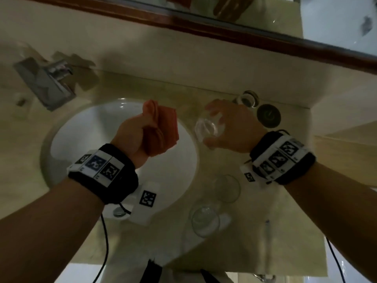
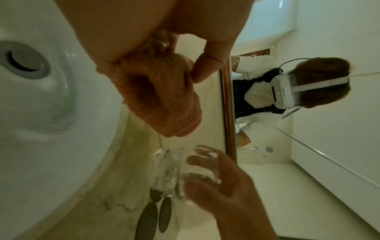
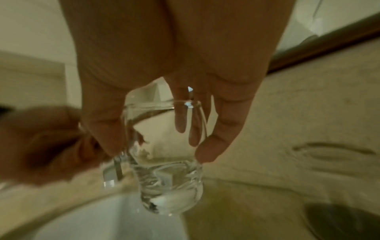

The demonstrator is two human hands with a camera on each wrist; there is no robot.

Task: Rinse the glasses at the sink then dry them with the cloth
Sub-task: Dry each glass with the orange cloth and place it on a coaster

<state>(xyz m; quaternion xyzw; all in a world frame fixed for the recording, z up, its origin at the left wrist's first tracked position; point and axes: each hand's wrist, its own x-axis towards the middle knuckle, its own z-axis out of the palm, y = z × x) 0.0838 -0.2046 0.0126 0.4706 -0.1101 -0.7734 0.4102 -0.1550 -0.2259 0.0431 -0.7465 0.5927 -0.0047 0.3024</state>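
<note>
While the left hand (image 1: 132, 133) bunches a folded orange cloth (image 1: 163, 129) in curled fingers above the white oval sink basin (image 1: 81, 127), the right hand (image 1: 232, 127) wraps thumb and fingers round a clear drinking glass (image 1: 208, 127) held over the beige stone counter (image 1: 285, 211), just right of the basin. Cloth and glass are near but apart. Two more clear glasses (image 1: 206, 219) stand on the near counter; a blurred one seems to sit far right, beside a dark round coaster (image 1: 268, 115).
</note>
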